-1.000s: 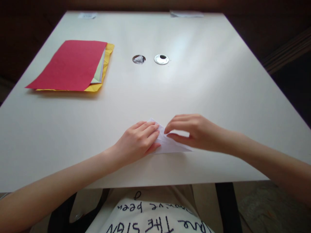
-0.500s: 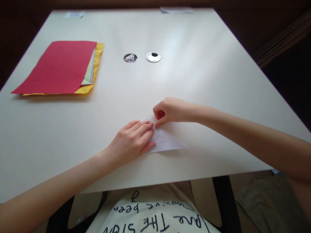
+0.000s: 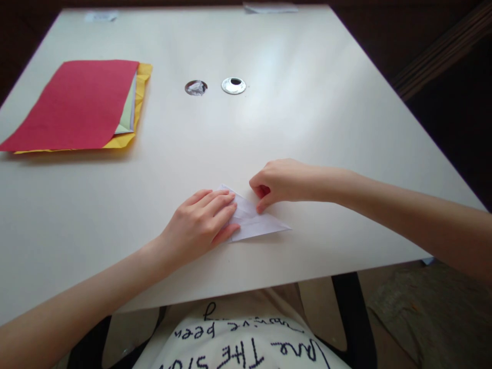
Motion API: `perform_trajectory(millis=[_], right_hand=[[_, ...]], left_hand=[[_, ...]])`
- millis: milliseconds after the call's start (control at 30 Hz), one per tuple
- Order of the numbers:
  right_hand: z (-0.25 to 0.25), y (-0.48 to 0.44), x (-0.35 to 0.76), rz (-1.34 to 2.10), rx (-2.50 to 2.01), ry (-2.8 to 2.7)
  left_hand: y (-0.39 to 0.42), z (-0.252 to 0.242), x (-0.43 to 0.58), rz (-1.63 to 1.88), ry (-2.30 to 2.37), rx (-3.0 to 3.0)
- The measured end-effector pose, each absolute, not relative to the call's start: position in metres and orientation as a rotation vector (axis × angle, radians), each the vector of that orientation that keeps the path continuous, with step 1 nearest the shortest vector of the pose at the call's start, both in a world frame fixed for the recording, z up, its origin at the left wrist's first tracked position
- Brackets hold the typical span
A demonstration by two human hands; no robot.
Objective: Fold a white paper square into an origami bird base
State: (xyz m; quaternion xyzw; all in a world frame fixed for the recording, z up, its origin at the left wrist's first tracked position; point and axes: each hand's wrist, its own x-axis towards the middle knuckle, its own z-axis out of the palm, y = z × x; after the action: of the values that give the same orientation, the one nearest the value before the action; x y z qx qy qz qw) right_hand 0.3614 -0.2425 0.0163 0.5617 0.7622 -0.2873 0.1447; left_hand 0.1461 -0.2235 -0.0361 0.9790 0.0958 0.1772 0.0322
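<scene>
A folded white sheet of paper (image 3: 251, 225), roughly triangular, lies on the table in front of me. One corner points right, and another shows just above my left fingers. My left hand (image 3: 205, 215) rests flat over the paper's left part, its fingers stretched out and covering that side. On the far right edge of the paper is my right hand (image 3: 274, 183), its fingers curled in like a loose fist. The right thumb tip touches the paper along its sloping edge, with nothing visible inside the curled fingers.
A stack of coloured paper, red sheet (image 3: 77, 105) on top and yellow sheet (image 3: 143, 84) below, lies at the far left. Two round holes sit mid-table, one with a metal ring (image 3: 227, 88). The white table (image 3: 326, 241) ends close to my body.
My right thumb has slid along the paper's sloping edge toward its right corner, away from my left fingers. My left hand stays on the paper. The whole view has shifted slightly.
</scene>
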Motion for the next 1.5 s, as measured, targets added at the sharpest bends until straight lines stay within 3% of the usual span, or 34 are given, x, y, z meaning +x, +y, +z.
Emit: perform_trajectory(millis=[1267,1367,1500], right_hand=[[0.009,-0.281,0.391,-1.014,1.507,2.187],[0.01,-0.281,0.396,-1.111,1.487,2.206],[0.013,-0.274,0.41,-1.511,1.503,2.109]], left_hand=[[-0.225,-0.036,0.146,0.572,0.305,3.027],[-0.224,-0.037,0.146,0.572,0.308,3.015],[-0.218,-0.039,0.143,0.537,0.251,2.926]])
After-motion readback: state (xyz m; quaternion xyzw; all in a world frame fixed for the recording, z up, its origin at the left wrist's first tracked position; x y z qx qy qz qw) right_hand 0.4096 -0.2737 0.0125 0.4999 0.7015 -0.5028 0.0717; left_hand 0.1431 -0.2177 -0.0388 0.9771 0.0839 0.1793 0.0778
